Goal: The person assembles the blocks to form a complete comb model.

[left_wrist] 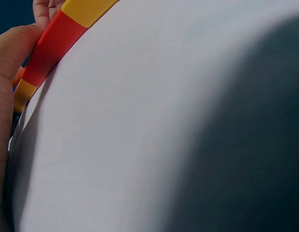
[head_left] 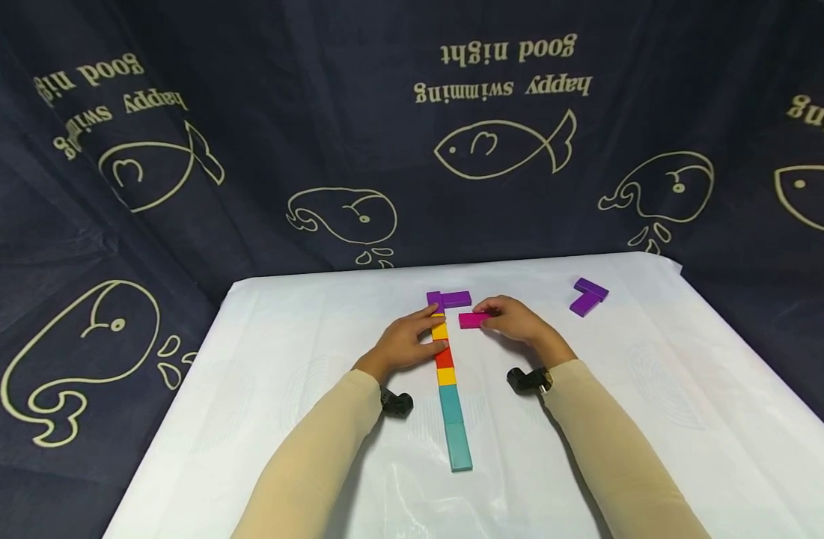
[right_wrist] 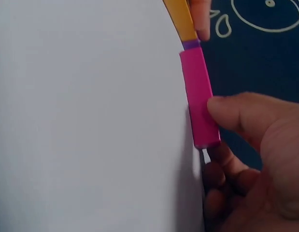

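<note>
In the head view, a row of flat blocks runs toward the viewer: a purple block [head_left: 435, 298], a yellow block [head_left: 439, 329], a red block [head_left: 444, 357], a smaller yellow block [head_left: 446, 376] and two teal blocks [head_left: 451, 405]. Another purple block [head_left: 456, 299] juts right from its far end. My left hand [head_left: 405, 341] rests against the row's left side, fingers stretched over the yellow part and thumb at the red block. My right hand [head_left: 516, 320] pinches a magenta block [right_wrist: 199, 96] by its right end, just right of the row and below the jutting purple block.
Two purple blocks [head_left: 590, 295] lie touching at an angle at the back right of the white-covered table [head_left: 654, 359]. A dark curtain [head_left: 412, 150] with fish drawings hangs behind the table's far edge.
</note>
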A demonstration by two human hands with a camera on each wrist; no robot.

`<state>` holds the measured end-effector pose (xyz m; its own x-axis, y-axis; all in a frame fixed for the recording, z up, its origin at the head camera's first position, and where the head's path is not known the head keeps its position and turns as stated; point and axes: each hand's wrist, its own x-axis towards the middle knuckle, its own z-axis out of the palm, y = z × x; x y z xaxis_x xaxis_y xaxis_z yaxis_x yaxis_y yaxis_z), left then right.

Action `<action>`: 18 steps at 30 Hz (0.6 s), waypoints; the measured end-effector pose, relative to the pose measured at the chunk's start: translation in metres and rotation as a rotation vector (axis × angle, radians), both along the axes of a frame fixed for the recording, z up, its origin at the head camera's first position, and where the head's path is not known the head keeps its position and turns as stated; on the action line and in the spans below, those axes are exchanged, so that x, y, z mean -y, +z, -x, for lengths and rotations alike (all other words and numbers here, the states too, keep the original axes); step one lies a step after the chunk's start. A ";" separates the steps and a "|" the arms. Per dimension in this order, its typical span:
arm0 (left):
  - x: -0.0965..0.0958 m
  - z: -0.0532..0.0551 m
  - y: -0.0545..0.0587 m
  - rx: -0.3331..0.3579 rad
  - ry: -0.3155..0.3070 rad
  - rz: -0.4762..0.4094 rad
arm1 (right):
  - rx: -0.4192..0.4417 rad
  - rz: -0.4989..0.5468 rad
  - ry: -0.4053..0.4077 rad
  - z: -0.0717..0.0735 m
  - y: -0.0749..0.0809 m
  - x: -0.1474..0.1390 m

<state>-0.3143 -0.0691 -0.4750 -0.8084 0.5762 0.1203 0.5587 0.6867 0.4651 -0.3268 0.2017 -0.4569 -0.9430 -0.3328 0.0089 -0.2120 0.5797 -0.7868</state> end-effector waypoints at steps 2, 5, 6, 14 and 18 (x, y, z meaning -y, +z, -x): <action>0.001 0.000 0.000 -0.002 -0.005 -0.006 | -0.018 -0.006 -0.013 0.001 0.000 0.005; 0.001 0.000 0.000 -0.002 -0.004 -0.006 | -0.036 -0.024 -0.029 0.001 0.001 0.010; 0.001 0.000 0.000 -0.001 -0.003 -0.003 | -0.044 -0.032 -0.032 0.001 0.001 0.012; 0.001 0.000 0.001 0.005 0.010 0.010 | -0.049 -0.067 -0.062 0.004 0.000 0.020; 0.001 0.001 0.000 -0.013 0.003 0.009 | -0.065 -0.064 -0.048 0.006 0.000 0.024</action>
